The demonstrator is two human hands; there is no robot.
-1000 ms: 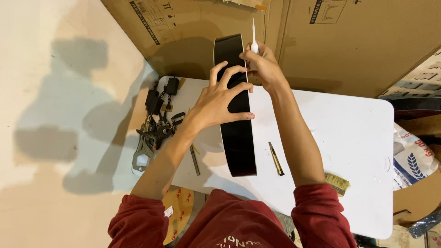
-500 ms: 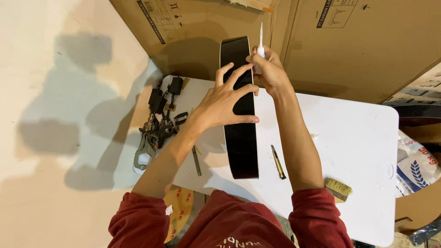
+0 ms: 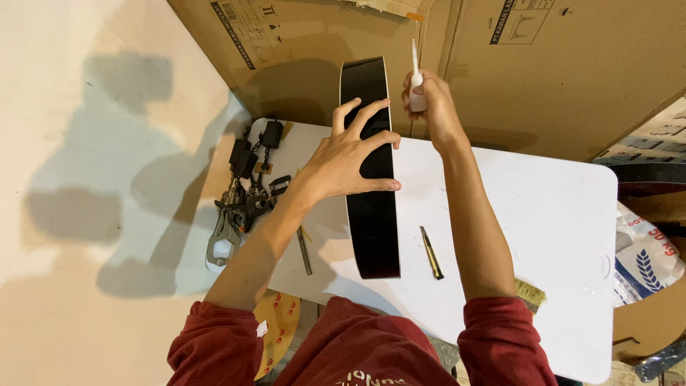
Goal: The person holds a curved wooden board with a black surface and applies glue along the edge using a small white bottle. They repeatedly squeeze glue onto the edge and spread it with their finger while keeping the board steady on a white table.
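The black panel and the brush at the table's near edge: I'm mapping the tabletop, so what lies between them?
In the head view, a slim utility knife lies on the white table between the black panel and the brush; the right forearm crosses above that stretch.

A white bench (image 3: 543, 214) stands on a pale floor (image 3: 86, 214) crossed by soft grey shadows, with flattened brown cardboard boxes (image 3: 572, 78) leaning just beyond the fingers and a white printed sack (image 3: 647, 257) off to their right past the bench edge.
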